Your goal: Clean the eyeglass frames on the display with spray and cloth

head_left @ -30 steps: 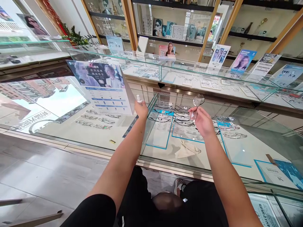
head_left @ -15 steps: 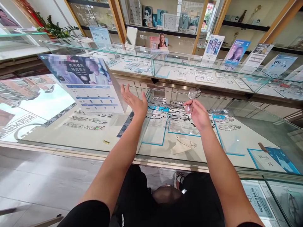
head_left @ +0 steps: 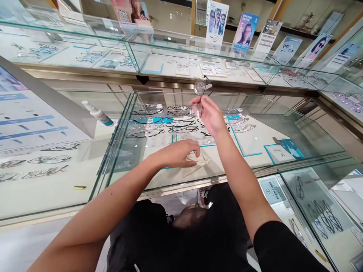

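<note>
Glasses (head_left: 200, 87) upper centre, on end, thin dark frame, clear roundish lenses, pale specks on upper one, pinched in right hand (head_left: 212, 116); left hand (head_left: 179, 153) half-curled, thumb and fingers apart, over crumpled beige cloth (head_left: 203, 160) lower centre, contact unclear.

Display board (head_left: 51, 105), gold-coloured strip (head_left: 79, 187) — left of left hand (head_left: 181, 153) | three-portrait card (head_left: 217, 24) — beyond right hand (head_left: 210, 115) | blue-edged leaflet (head_left: 279, 154), right of both
</note>
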Demonstrator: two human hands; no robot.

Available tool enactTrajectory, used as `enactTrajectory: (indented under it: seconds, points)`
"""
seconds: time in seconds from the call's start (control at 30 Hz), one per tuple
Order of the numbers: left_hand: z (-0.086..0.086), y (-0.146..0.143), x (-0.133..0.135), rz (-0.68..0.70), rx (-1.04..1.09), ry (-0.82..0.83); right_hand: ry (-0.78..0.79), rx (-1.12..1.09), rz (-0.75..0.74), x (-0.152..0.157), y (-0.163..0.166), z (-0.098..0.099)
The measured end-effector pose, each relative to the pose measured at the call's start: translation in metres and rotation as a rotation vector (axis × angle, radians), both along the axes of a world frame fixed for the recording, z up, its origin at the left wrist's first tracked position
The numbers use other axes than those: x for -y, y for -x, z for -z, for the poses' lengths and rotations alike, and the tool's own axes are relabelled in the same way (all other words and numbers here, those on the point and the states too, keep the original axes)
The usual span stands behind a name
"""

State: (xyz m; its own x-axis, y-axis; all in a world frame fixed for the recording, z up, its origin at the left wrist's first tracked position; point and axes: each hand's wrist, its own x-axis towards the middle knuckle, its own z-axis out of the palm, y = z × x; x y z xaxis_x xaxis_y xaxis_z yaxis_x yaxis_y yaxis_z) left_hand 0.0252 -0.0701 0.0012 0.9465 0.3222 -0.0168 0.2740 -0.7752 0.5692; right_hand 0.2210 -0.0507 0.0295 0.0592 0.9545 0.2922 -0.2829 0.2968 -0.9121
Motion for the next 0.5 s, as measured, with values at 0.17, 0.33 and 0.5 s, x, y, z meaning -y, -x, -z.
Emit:
enactTrajectory:
  seconds: [0.17, 0.33, 0.5]
  points:
    - [0.005, 0.0, -0.005, 0.01, 0.008, 0.047, -0.016, -0.009, -0.021, 0.0, 0.0, 0.0]
    - [0.005, 0.002, -0.009, -0.119, 0.118, 0.233, -0.02, 0.008, -0.02, -0.003, -0.002, 0.002]
    - [0.005, 0.005, -0.018, -0.353, 0.287, 0.568, -0.029, 0.011, -0.005, -0.002, -0.002, 0.002]
